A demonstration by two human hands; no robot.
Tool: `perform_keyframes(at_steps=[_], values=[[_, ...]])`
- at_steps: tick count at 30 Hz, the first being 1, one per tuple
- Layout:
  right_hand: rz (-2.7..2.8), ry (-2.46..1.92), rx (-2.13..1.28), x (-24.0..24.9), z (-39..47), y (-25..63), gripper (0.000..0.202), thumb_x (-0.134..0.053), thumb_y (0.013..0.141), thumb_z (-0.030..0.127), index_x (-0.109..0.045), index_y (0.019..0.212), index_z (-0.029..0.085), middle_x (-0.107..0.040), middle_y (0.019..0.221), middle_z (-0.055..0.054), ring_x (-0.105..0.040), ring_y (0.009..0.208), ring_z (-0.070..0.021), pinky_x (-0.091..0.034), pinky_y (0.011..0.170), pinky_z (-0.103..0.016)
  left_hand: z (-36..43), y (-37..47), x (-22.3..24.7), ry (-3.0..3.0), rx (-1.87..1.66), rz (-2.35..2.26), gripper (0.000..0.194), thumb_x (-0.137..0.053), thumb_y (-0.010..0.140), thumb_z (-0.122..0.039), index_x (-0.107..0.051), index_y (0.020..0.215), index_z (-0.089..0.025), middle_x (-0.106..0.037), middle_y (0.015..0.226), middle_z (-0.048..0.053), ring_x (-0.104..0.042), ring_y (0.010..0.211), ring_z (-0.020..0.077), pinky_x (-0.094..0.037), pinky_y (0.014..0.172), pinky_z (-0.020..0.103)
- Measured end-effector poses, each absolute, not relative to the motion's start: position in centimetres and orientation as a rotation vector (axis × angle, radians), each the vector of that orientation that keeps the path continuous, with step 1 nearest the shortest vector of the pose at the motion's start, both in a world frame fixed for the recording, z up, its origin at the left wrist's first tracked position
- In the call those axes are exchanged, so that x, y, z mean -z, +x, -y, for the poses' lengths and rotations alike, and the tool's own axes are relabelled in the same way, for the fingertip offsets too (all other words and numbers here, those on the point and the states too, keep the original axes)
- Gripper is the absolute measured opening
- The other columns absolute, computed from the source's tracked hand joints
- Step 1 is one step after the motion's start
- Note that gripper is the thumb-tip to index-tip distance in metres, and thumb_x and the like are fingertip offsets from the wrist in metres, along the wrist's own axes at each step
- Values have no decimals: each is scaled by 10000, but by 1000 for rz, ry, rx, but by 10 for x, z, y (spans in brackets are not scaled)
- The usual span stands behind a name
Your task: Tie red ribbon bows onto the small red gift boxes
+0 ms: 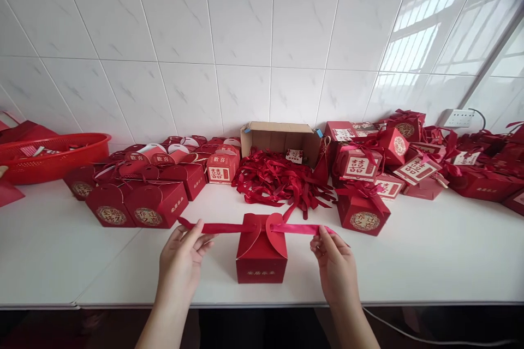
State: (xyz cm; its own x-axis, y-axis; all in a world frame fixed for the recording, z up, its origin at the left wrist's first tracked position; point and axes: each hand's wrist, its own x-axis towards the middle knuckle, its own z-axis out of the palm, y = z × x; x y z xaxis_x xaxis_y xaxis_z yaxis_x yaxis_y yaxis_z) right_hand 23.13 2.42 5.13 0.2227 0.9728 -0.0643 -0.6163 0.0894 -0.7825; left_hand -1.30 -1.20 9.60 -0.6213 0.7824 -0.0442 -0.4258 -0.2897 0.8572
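Observation:
A small red gift box (262, 264) with curved top flaps stands upright near the table's front edge, right before me. A red ribbon (229, 228) passes through the holes in its top, and its two ends stretch out sideways. My left hand (184, 253) pinches one end between thumb and fingers, left of the box. On the other side, my right hand (336, 259) pinches the opposite end, which looks pinker in the light. Both ends are held nearly level with the box top. Neither hand touches the box itself.
Behind the box lies a heap of loose red ribbons (278, 180), spilling from an open cardboard box (282, 136). Several red boxes (155, 204) stand in rows at left, beside a red plastic basket (53, 155). Ribbon-tied boxes (364, 210) are piled at right. A tiled wall (245, 38) borders the white table (442, 262).

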Motion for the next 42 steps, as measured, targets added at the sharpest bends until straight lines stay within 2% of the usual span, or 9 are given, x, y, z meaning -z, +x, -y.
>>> perform_keyframes(at_steps=[4, 8, 14, 18, 21, 26, 36, 40, 42], values=[[656, -774, -1141, -74, -33, 239, 257, -797, 642, 334, -661, 809, 192, -562, 631, 29, -497, 587, -99, -421, 584, -239, 11, -18, -121, 653, -2107, -1189, 325, -826, 580, -270, -596, 796, -191, -601, 632, -65, -618, 518, 107, -502, 492, 195], [812, -701, -1070, -103, -44, 247, 259, -745, 699, 386, -623, 624, 170, -519, 573, 26, -468, 572, -95, -403, 590, -249, 7, -17, -151, 809, -2183, -1151, 338, -804, 618, -316, -666, 892, -173, -631, 727, -32, -580, 555, 84, -479, 477, 186], [1126, -661, -940, -154, -53, 244, 202, -726, 721, 379, -704, 818, 204, -657, 771, -16, -554, 697, -134, -426, 646, -263, -2, 2, -190, 1072, -2165, -983, 255, -809, 609, -231, -647, 794, -166, -605, 686, -30, -522, 570, 65, -431, 479, 165], [1385, -586, -920, -184, -57, 232, 261, -632, 799, 432, -662, 718, 185, -611, 678, -5, -521, 632, -122, -412, 597, -252, -8, 18, -208, 1166, -2169, -907, 227, -787, 639, -224, -605, 763, -172, -574, 663, -37, -472, 513, 54, -331, 393, 162], [1459, -549, -934, -197, -61, 223, 269, -646, 782, 440, -638, 717, 179, -583, 661, 3, -496, 606, -110, -402, 572, -240, -11, 28, -214, 1218, -2247, -901, 245, -789, 636, -217, -573, 745, -178, -572, 689, -40, -484, 506, 52, -301, 379, 164], [1418, -480, -1014, -208, -62, 215, 240, -685, 748, 418, -642, 751, 181, -576, 659, 19, -486, 586, -89, -394, 557, -217, -17, 34, -218, 1387, -2374, -978, 225, -784, 651, -231, -575, 715, -175, -573, 652, -44, -520, 521, 62, -403, 473, 181], [1423, -457, -1077, -218, -58, 214, 240, -686, 751, 416, -670, 753, 177, -629, 679, 13, -521, 587, -92, -411, 566, -221, -19, 35, -220, 1474, -2339, -902, 164, -730, 726, -262, -736, 873, -189, -739, 885, 40, -681, 852, 165, -529, 847, 304], [1401, -436, -1098, -218, -58, 213, 215, -694, 754, 387, -673, 751, 173, -629, 671, 10, -527, 580, -89, -418, 546, -211, -15, 34, -216, 1508, -2358, -966, 206, -748, 708, -252, -733, 903, -187, -745, 899, 46, -690, 858, 177, -547, 851, 317], [1400, -436, -1096, -219, -58, 214, 211, -694, 756, 380, -675, 745, 170, -626, 667, 7, -527, 582, -89, -422, 540, -209, -14, 34, -218, 1496, -2350, -972, 347, -759, 696, -250, -696, 1034, -204, -745, 885, 39, -693, 837, 171, -558, 827, 306]])
